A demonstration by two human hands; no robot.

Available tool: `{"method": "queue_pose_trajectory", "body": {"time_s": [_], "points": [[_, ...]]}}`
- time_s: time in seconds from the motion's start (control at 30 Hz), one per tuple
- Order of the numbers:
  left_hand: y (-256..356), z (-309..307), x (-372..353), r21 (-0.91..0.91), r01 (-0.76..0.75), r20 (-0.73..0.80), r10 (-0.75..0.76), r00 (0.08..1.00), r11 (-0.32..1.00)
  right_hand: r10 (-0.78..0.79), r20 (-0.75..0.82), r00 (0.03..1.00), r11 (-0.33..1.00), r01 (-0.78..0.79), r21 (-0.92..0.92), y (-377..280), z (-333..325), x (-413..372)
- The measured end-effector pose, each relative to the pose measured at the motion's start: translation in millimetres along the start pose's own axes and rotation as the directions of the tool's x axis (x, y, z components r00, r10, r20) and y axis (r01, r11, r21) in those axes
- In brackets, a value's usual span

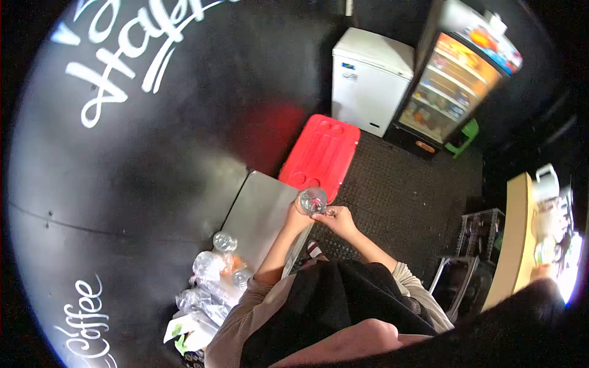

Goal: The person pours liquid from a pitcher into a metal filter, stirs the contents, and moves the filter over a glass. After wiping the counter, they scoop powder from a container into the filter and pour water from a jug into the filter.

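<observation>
A clear drinking glass [313,200] is held up in front of my body, its round opening facing me. My left hand [298,217] is closed around its left side. On the lower right, the fingers of my right hand [336,219] pinch the glass near its rim; whether there is a handle under them I cannot make out. Through the glass shows some red from the cooler lid [325,150] behind it. To the left of my left forearm, another clear glass [225,241] and a second one [241,279] stand among plastic bags.
A grey metal counter [261,211] runs along the black wall, with plastic bags [208,303] at its near end. Farther off stand a white chest freezer [365,83] and a lit drinks fridge [451,89]. At right are a wooden-edged counter [516,230] and crates [454,276].
</observation>
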State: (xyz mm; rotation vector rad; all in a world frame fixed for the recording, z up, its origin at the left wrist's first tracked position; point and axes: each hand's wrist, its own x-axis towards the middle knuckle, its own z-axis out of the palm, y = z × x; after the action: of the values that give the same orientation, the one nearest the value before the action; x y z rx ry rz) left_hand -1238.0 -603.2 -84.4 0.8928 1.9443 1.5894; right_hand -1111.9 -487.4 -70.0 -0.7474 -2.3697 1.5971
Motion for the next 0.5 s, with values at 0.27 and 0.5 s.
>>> {"method": "queue_pose_trajectory", "body": {"time_s": [0.27, 0.5], "points": [[43.0, 127.7, -29.0, -0.032, -0.227, 0.313, 0.225, 0.922, 0.973, 0.060, -0.339, 0.939, 0.998, -0.059, 0.012, 0.9, -98.0, -131.1], [116.8, 252.1, -97.3, -0.091, -0.210, 0.678, 0.215, 0.703, 0.974, 0.048, -0.705, 0.708, 0.982, -0.161, -0.095, 39.1, -151.7, -274.3]]}}
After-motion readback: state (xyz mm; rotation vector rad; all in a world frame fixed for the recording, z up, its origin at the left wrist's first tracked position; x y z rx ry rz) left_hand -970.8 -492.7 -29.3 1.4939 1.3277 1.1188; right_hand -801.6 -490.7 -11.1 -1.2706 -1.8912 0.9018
